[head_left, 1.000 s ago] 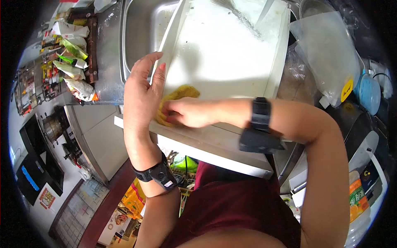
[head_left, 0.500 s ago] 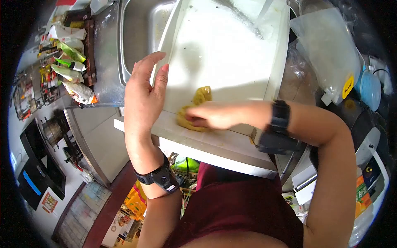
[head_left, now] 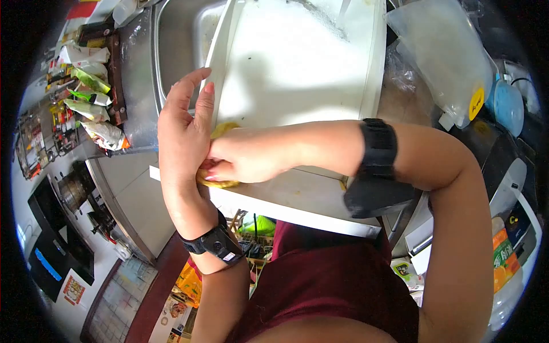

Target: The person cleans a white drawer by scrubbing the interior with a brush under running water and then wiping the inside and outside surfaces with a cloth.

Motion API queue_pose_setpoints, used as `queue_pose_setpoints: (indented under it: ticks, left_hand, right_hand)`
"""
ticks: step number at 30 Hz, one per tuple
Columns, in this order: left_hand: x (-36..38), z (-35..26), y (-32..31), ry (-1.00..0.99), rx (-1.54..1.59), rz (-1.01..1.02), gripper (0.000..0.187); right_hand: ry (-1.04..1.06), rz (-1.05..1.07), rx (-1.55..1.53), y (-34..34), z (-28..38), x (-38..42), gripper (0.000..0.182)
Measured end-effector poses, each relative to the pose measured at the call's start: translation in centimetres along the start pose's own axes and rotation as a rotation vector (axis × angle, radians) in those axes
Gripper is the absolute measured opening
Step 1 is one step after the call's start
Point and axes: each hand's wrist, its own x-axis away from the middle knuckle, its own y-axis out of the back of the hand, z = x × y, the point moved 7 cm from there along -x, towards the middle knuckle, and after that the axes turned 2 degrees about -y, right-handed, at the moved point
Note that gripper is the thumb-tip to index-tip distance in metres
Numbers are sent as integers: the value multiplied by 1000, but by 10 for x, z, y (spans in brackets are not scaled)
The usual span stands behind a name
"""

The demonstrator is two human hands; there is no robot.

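Observation:
A yellow cloth (head_left: 225, 184) lies bunched at the near left corner of a white drawer-like tray (head_left: 297, 63). My right hand (head_left: 243, 154) presses on the cloth, its fingers wrapped over it, and part of the cloth shows above the knuckles. Beside it, my left hand (head_left: 186, 123) rests against the tray's left wall, fingers apart and holding nothing. Small dark specks and a grey wet-looking smear show on the tray's white bottom. Black bands are strapped on both forearms.
A steel sink (head_left: 186, 43) lies behind the left hand. Food packets (head_left: 91, 108) line the counter at the left. On the right are a clear plastic bag (head_left: 446, 57) and a blue object (head_left: 508, 114). An open cabinet with bags is below the tray.
My right hand has slid left with the yellow cloth, from the middle of the near edge to the corner beside my left hand. The view has shifted slightly.

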Motion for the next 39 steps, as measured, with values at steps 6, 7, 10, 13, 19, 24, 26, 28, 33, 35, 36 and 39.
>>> queue_pose_setpoints:
  ticks: [6,7,10,13,19,24,26,28,33,35,36,39]
  left_hand:
    - [-2,-5,3,-104,-115,-12,24]
    - [-1,-4,3,-99,-110,-10,24]
    - [-1,-5,2,-89,-83,-8,24]
    - [-1,-6,3,-102,-55,-12,24]
    - [-1,-8,3,-126,-94,-2,23]
    - [-2,-10,4,-134,-103,-13,22]
    - [-2,-10,5,-129,-113,-19,22]
    - [-2,-12,4,-147,-133,-22,22]
    - [-1,-10,2,-188,-180,-13,23]
    - [-1,-10,3,-191,-179,-23,23]
    - [0,-11,3,-194,-179,-25,23]
    - [6,-16,4,-237,-177,-25,24]
  right_hand:
    - [60,279,-260,-7,-32,59,13]
    - [25,337,-346,-8,-37,73,13]
    - [-225,440,-400,-10,-44,112,12]
    - [-251,434,-286,-6,-41,141,13]
    - [-291,450,17,1,-38,154,13]
    - [-377,412,396,-2,-76,134,10]
    - [-243,329,593,-2,-77,118,9]
    - [-36,168,767,-4,-64,108,10]
    - [-149,59,902,0,-74,104,11]
    - [-147,-16,1015,12,-72,107,10]
    - [-147,-83,1050,26,-67,108,9]
    - [-253,-169,1262,70,-71,121,9]
